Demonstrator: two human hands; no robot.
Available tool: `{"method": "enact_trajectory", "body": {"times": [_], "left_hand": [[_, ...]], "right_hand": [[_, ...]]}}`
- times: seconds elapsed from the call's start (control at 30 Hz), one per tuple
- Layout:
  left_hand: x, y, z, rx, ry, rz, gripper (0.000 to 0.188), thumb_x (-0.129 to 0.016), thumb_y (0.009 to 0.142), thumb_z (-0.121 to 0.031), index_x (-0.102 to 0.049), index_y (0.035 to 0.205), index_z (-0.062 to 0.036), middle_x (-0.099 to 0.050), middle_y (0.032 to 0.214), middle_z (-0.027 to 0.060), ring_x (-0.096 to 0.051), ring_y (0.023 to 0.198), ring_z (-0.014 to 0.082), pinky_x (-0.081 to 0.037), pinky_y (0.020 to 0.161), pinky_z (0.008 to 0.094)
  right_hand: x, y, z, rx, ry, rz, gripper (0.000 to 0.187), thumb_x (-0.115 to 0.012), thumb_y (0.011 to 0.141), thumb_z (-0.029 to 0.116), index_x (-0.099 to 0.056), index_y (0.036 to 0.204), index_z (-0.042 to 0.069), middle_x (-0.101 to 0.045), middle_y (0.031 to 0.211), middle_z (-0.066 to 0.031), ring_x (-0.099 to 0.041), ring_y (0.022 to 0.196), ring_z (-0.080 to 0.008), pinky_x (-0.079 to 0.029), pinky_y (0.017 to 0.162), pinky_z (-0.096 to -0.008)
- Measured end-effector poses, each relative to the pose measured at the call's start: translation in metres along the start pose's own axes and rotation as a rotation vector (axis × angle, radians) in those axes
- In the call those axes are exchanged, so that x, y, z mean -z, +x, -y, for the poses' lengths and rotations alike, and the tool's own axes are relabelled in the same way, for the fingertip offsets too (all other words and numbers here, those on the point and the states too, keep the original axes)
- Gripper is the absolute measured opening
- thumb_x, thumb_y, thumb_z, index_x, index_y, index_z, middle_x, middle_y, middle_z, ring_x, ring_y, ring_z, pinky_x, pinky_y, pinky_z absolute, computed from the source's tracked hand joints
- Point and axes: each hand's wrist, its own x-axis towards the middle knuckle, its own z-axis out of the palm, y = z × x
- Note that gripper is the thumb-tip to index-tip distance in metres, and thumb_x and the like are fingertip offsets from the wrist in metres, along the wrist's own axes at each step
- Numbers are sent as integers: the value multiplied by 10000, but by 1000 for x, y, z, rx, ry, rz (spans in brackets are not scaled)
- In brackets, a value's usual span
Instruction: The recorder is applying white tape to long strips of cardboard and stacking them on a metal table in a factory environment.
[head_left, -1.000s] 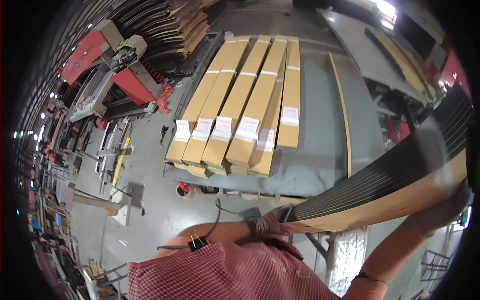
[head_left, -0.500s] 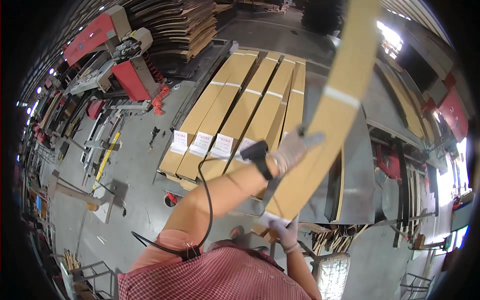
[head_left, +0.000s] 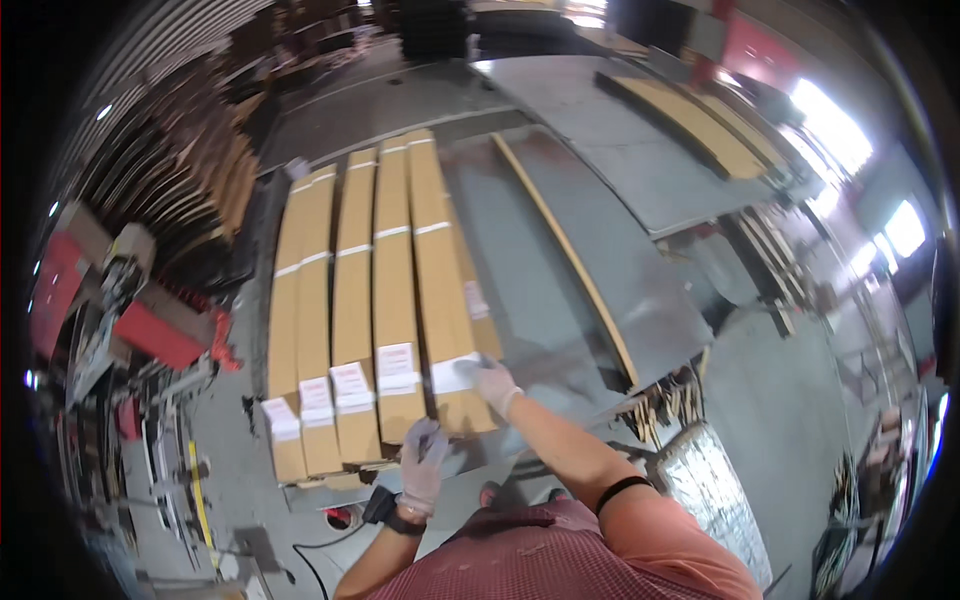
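A row of long brown cartons (head_left: 352, 290) lies side by side on a grey metal-topped table (head_left: 545, 330). White bands cross them, and white labels sit at their near ends. My right hand (head_left: 495, 387), in a pale glove, grips the near right edge of the rightmost long carton (head_left: 440, 300), by its white label (head_left: 455, 373). At that carton's near left corner is my gloved left hand (head_left: 421, 470), its fingers extended upward and slightly blurred. I cannot tell whether they touch the cardboard. A black device (head_left: 381, 504) is strapped to my left wrist.
A narrow brown strip (head_left: 568, 245) lies lengthwise on the table to the right. Another metal table (head_left: 620, 150) with long boards stands beyond. Stacked sheets (head_left: 165, 180) and red machinery (head_left: 160, 325) are at left. A silvery wrapped object (head_left: 715, 490) is near my right side.
The carton that was raised and tilted in both hands now lies at the right of the row. My left hand has moved from its middle to its near end. The view has swung right.
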Motion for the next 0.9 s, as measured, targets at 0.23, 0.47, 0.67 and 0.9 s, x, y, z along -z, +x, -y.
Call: {"method": "enact_trajectory", "body": {"times": [0.23, 0.47, 0.67, 0.9], "left_hand": [[-73, -37, 41, 52, 123, 506, 280, -665, 945, -110, -617, 1211, -38, -635, 1162, 44, -595, 1022, 121, -498, 908, 282], [-156, -86, 89, 726, 153, 775, 259, -643, 963, -139, -622, 1197, -28, -637, 1098, 9, -586, 972, 105, -483, 881, 249], [-245, -78, 221, 560, 627, 1020, 296, -634, 960, -144, -599, 1213, 6, -649, 1014, 27, -598, 901, 107, -497, 830, 255], [-309, -140, 290, 456, 667, 780, 344, -626, 894, -144, -610, 1213, -18, -677, 1082, 173, -652, 989, 359, -514, 888, 407]], "right_hand": [[83, -1, 8, 187, -300, 31, 731, -719, 862, 476, -538, 1376, -12, -618, 1328, -160, -580, 1225, -254, -430, 1057, -340], [367, -126, -55, 105, -222, 40, 390, -628, 965, 208, -610, 1304, 16, -674, 1209, -125, -668, 1045, -199, -539, 910, -326], [595, -153, -137, -71, -558, -598, 302, -615, 922, 219, -698, 1159, 51, -718, 1101, -144, -677, 1016, -248, -510, 914, -341], [580, 40, -201, 29, -758, 88, 508, -612, 876, 297, -615, 1309, 32, -613, 1319, -225, -581, 1230, -367, -449, 1042, -416]]}}
